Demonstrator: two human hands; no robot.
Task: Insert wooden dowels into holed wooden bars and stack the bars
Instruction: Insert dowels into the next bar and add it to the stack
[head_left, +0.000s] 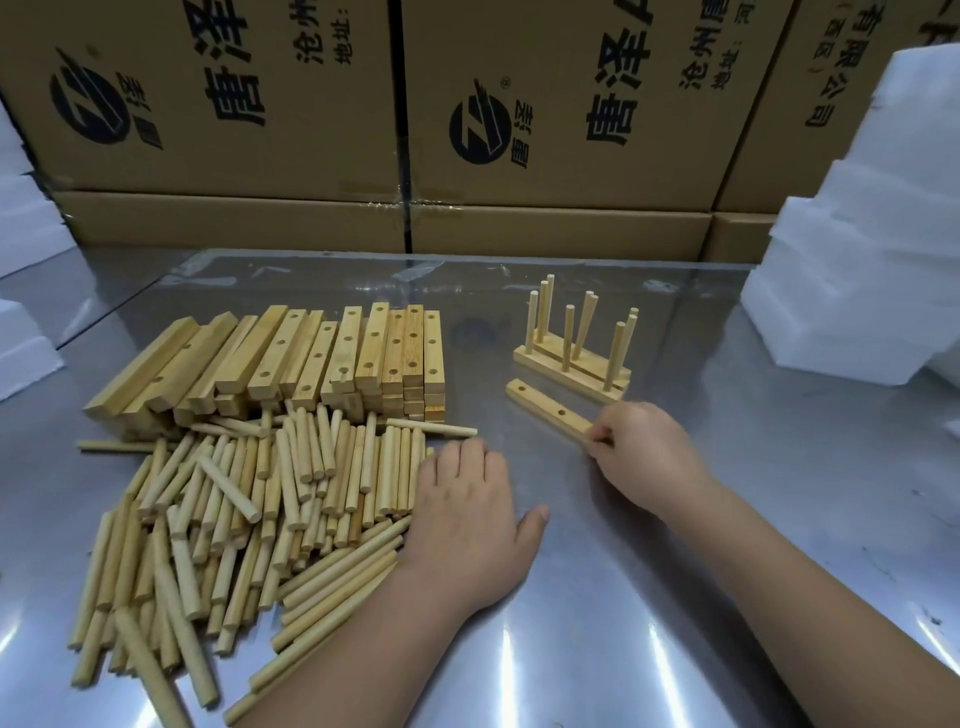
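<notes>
A big heap of loose wooden dowels (249, 499) lies on the left of the metal table. Behind it stand rows of holed wooden bars (332, 358), stacked on edge. My left hand (467, 514) rests palm down on the right edge of the dowel heap, fingers curled over some dowels. My right hand (639, 452) pinches the near end of a single holed bar (550, 410) that lies flat on the table. Just behind that bar stand three finished bars (571, 369) side by side, with several dowels sticking upright out of them.
The shiny metal table (623, 597) carries a clear plastic sheet at the back. Printed cardboard boxes (467, 130) form a wall behind. White foam blocks (857, 291) are piled at the right, and more foam (21, 218) sits at the left edge.
</notes>
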